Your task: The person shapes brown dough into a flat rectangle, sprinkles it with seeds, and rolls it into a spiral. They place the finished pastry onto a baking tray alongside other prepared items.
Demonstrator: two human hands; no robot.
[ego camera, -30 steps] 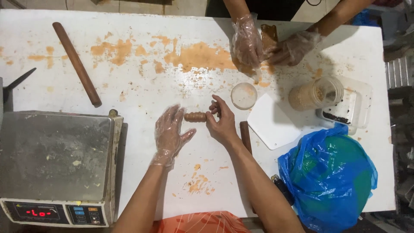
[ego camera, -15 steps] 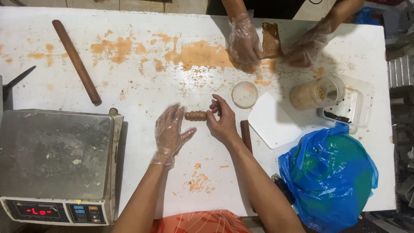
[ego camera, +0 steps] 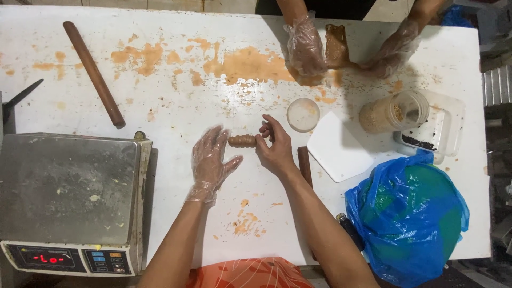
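a: the person's left hand [ego camera: 210,160], in a thin clear glove, lies open and flat on the counter [ego camera: 176,112], fingers spread, its fingertips touching one end of the small brown dough roll [ego camera: 241,141].

b: and the right hand [ego camera: 276,146]?

a: bare, half curled, with the fingertips pinching the other end of the roll. so the roll lies crosswise between the two hands, near the middle of the counter, just left of the small round lid [ego camera: 303,114].

b: how would that shaping go well, judging by this?

a: probably with light, even pressure from both ends, so the roll keeps one thickness and its ribbed surface isn't squashed. the left palm seems best kept low, as a stop, while the right fingers do the fine work.

b: anything close enough to get in the way?

a: a brown stick [ego camera: 304,165] lies just beside the right wrist, and the white cutting board [ego camera: 338,149] sits near it. the long wooden rolling pin [ego camera: 93,73] is well apart, up to the left, and the scale [ego camera: 69,197] stands at the lower left edge.

b: and across the counter?

a: another person's gloved hands [ego camera: 306,48] work a flat brown strip of dough [ego camera: 336,48]; they are well apart from the roll. a clear jar [ego camera: 392,112] lies tipped by a plastic tub, and a blue plastic bag [ego camera: 408,218] sits at the lower right.
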